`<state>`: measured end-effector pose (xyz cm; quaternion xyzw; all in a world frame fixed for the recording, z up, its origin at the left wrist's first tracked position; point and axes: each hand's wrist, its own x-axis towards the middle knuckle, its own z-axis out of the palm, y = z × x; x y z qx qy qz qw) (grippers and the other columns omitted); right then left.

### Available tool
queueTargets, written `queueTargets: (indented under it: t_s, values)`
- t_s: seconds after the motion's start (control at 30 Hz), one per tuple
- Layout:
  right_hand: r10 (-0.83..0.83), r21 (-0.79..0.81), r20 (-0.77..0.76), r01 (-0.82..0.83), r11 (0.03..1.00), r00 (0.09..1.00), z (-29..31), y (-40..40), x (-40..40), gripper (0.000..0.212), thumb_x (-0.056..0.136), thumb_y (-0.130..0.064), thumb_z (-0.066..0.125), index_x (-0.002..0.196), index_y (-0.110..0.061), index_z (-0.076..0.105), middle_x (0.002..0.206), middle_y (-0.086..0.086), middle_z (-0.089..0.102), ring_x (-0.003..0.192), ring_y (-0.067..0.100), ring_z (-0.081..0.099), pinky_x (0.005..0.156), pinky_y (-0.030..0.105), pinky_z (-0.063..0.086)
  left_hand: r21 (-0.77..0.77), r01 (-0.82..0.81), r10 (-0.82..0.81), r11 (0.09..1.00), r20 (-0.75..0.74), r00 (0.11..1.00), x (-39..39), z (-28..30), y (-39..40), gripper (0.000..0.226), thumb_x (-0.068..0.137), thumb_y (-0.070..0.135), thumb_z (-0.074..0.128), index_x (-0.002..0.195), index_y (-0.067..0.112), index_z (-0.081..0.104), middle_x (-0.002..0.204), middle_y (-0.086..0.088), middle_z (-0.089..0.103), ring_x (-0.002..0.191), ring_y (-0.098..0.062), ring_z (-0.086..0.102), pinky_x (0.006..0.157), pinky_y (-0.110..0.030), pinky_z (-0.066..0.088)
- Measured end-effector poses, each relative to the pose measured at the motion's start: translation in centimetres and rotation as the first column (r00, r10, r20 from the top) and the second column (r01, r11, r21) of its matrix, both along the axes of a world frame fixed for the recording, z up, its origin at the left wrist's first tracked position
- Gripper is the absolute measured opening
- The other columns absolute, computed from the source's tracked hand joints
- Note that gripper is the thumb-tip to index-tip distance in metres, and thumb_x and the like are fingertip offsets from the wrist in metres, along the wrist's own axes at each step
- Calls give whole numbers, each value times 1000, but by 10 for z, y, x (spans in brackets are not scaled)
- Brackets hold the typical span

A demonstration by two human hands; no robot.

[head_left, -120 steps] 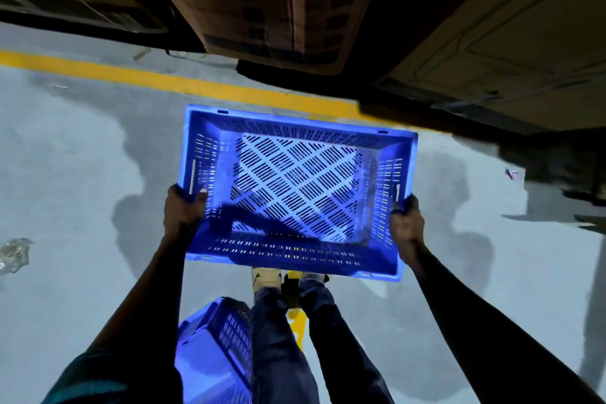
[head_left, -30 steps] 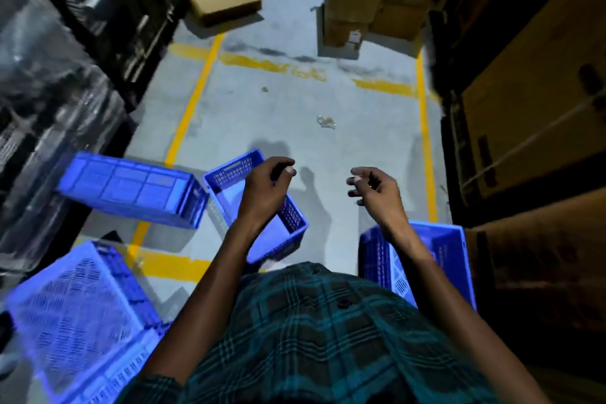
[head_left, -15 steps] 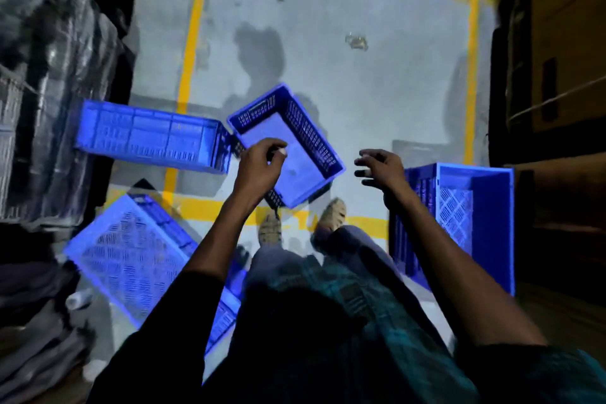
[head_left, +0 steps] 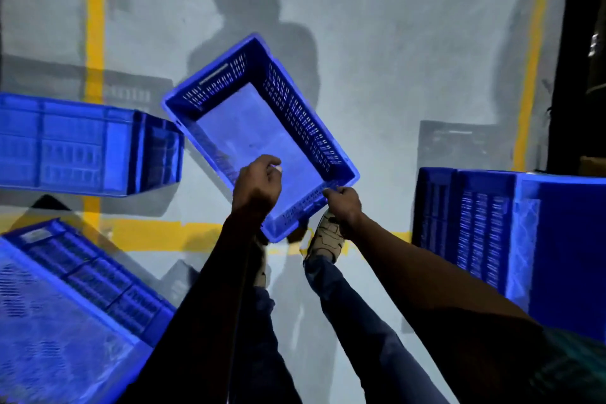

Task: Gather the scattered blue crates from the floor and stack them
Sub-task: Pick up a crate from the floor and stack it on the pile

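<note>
Step in hand, as judged: pick up the middle crate (head_left: 259, 131), which sits upright and skewed on the grey floor (head_left: 393, 59), its near short wall just ahead of your shoes.

Your right hand (head_left: 342, 207) is closed on the rim of that near short wall, close to its right corner. Your left hand (head_left: 257, 187) is curled narrow over the left part of the same end — whether its fingers have the rim or only hover above it, you cannot tell from here.

Other crates: 1 lying on its side at far left (head_left: 82, 144), 1 tipped at near left (head_left: 65, 305), and the stack target, by the look of it, at right (head_left: 511, 233).

Notes for doing it well:
- Both hands on 1 end will let the far end droop; move the left hand to the long left wall or the opposite end before lifting.
- Seat fingers under the rim lip, not through the slots.
- Square the crate to the right crate before lowering — the skew will otherwise catch a corner.
- Mind your feet; they are touching-close to the near wall.
</note>
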<state>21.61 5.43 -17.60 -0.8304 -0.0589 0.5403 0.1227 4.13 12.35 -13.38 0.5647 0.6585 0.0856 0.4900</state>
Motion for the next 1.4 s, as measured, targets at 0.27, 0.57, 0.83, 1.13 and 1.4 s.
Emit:
queueTargets:
  t_s: [0.27,0.57,0.83,1.13,1.4]
  values:
    - [-107,-173,-1,105,979,994,-155,-39,-6,28,85,-31,66,83,-4,65,62,6,65,62,24,58,49,23,44,-88,99,-112,991,-156,981,20,-170,-32,24,93,14,53,111,9,68,109,-22,70,104,-40,64,89,-45,51]
    - [-657,9,-242,679,734,714,-133,-44,-33,4,85,-13,60,83,-15,57,57,-1,64,55,19,61,51,26,49,-221,134,-180,966,-205,962,13,-180,-41,34,95,16,42,124,19,61,128,-7,62,117,-30,59,99,-39,47]
    - [-595,216,-249,643,735,764,-54,16,-48,8,92,-6,50,86,-1,54,66,11,59,55,22,59,51,28,49,14,147,-143,989,-157,977,29,-108,16,26,95,22,50,114,16,66,103,-14,72,101,-33,67,87,-42,52]
    - [-582,372,-246,630,682,775,104,76,-46,41,97,-33,59,74,-14,30,55,8,32,37,18,31,42,26,33,122,117,-99,986,-148,984,21,16,66,25,91,16,54,111,13,70,107,-15,73,104,-31,66,89,-37,51]
    - [-94,471,411,-123,873,907,293,-17,-37,54,88,-41,66,48,-19,37,39,-6,42,44,6,44,55,27,27,115,45,-41,992,-38,998,-13,159,23,24,92,15,56,112,13,70,106,-14,74,99,-31,67,86,-34,50]
